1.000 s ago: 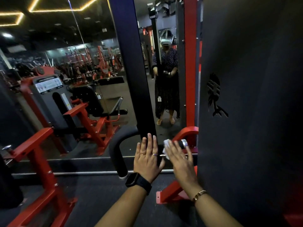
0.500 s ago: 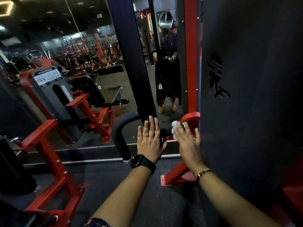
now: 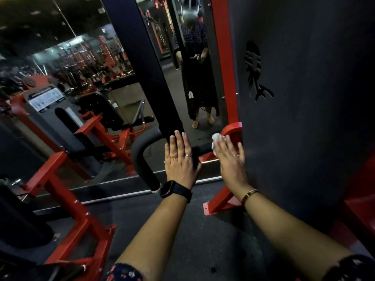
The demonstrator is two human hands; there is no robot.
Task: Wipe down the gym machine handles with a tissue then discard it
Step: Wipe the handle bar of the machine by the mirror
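Wiping step. Right hand [image 3: 231,161], fingers straight, presses tissue [image 3: 216,138] under its fingertips onto handle [image 3: 142,159]. Left hand [image 3: 180,161] lies flat just beside. Next, likely: sweep toward left hand.

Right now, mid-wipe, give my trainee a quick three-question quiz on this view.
1. True or false: the tissue is under the left hand.
2. Which wrist wears the watch? A) left B) right C) neither
3. Fill in: the right hand presses the tissue against the black ___.
Key: 1 false, it is under the right hand; 2 A; 3 handle.
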